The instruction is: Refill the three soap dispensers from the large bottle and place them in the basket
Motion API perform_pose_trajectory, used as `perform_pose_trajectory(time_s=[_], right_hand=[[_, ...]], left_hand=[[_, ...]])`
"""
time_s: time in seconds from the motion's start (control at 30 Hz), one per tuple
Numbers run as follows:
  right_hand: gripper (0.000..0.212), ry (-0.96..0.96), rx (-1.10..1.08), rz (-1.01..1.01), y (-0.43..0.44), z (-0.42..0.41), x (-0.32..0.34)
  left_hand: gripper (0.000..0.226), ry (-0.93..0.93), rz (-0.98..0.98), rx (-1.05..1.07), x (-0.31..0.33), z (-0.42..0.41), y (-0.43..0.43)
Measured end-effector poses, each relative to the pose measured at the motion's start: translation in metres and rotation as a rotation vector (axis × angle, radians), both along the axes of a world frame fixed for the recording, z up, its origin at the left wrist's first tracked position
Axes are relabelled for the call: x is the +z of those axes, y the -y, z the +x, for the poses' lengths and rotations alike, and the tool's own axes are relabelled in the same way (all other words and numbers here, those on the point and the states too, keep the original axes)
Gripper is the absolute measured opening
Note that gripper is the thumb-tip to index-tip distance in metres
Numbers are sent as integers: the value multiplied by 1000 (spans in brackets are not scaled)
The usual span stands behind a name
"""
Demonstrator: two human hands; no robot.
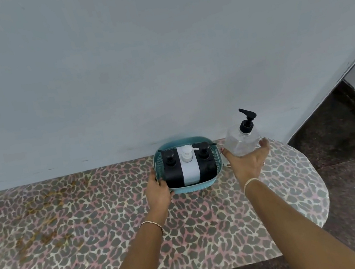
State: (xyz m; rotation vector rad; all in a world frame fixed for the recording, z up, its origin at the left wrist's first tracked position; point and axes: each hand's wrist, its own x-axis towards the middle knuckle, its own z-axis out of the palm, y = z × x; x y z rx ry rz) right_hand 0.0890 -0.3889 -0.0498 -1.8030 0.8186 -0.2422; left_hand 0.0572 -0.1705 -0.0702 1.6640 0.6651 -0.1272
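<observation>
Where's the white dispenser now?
Head view, centre: the white dispenser stands in the teal basket between the left black dispenser and the right black dispenser.

head | teal basket [193, 187] at worktop [92, 216] rear, by wall | inside upright in a row: black dispenser [172, 172], white dispenser [190, 171], second black dispenser [206, 164] | left grip [157, 191] holds basket's left rim | right grip [246, 163] spread, fingers straight, at base of clear large bottle [240, 140], just right of basket
</observation>
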Motion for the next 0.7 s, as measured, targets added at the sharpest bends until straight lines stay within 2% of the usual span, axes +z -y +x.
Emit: perform_pose_trajectory(time_s=[0.2,0.43,0.7], right_hand=[[105,-10,32,-78,8,10,-12],[100,0,44,-54,10,7,-14],[110,-18,98,-59,15,9,-13]], left_hand=[[42,-46,-38,37,0,3,2],[37,-71,-69,66,-4,6,4],[33,-87,-94,61,-5,7,1]])
